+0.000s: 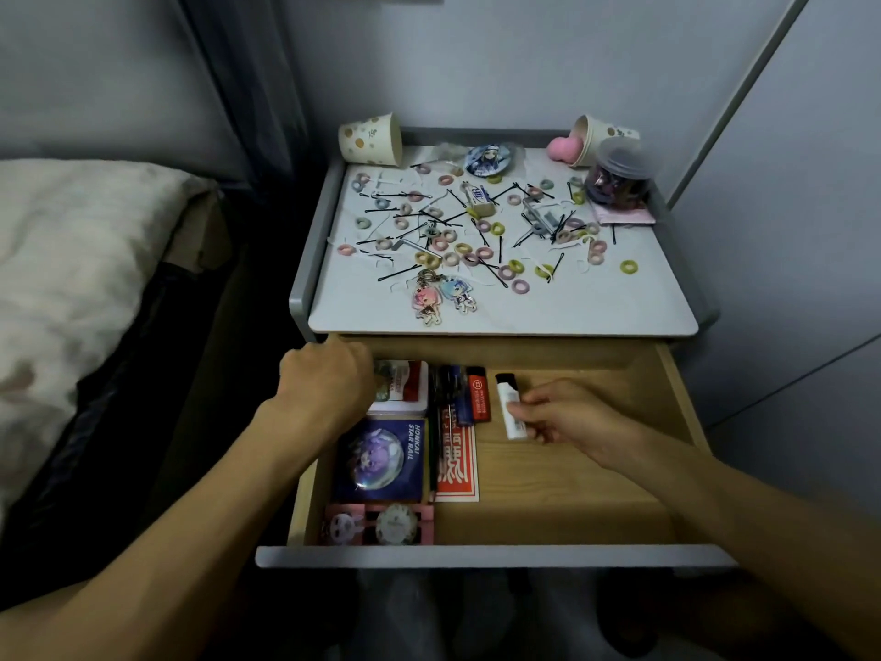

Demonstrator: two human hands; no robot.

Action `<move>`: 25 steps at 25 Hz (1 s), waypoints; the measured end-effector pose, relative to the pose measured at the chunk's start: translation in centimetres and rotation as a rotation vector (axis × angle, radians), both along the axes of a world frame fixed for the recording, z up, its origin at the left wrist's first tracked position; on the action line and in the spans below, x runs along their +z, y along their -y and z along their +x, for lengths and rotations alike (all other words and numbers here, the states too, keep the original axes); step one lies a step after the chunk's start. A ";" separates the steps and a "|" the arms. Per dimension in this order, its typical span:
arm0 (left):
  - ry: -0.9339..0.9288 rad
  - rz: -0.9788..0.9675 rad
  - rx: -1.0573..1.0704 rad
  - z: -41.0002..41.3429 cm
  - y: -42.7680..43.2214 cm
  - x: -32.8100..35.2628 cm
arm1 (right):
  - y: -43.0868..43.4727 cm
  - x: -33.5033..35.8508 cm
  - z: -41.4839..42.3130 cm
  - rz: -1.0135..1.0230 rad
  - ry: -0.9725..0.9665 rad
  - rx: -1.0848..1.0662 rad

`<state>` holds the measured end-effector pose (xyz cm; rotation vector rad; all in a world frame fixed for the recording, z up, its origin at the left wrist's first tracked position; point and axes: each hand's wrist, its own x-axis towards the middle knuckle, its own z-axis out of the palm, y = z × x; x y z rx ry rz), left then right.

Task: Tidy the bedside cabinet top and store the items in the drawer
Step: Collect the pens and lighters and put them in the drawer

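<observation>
**Open drawer below a littered cabinet top**

The drawer [496, 556] is pulled fully out, its grey front nearest the camera. Along its left side lie a pink framed card set [379, 524], a blue boxed badge [379, 462] and a red card pack [457, 469]. Behind them are a red lighter [479, 398] and a red-and-white tin [405, 386].

The right hand [567, 417] pinches a white lighter [511, 412] between thumb and fingertips, low over the drawer's wooden floor. The left hand [329, 379] hangs over the back left corner with fingers curled under. Whether it holds anything cannot be told.

Above, the cabinet top [596, 307] is strewn with hair ties [628, 266] and bobby pins [400, 274]. A charm keychain [441, 295] lies near the front edge, an eraser [479, 198] mid-top. At the back lie two tipped paper cups [371, 138], a pink sponge [562, 147] and a clear jar [619, 176]. A bed [71, 260] stands to the left, pale walls behind.
</observation>
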<state>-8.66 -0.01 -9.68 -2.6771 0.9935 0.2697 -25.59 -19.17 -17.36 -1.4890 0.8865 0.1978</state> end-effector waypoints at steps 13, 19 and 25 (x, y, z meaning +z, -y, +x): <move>-0.160 0.057 -0.083 0.4 0.5 -0.9 | 0.0 -5.1 4.2 -0.368 -0.069 -0.101; -0.130 0.065 -0.105 0.4 0.6 -1.0 | -0.2 -5.0 4.0 -0.438 -0.074 -0.118; -0.070 0.071 -0.081 0.5 1.0 -1.6 | -0.2 -5.0 3.8 -0.436 -0.056 -0.107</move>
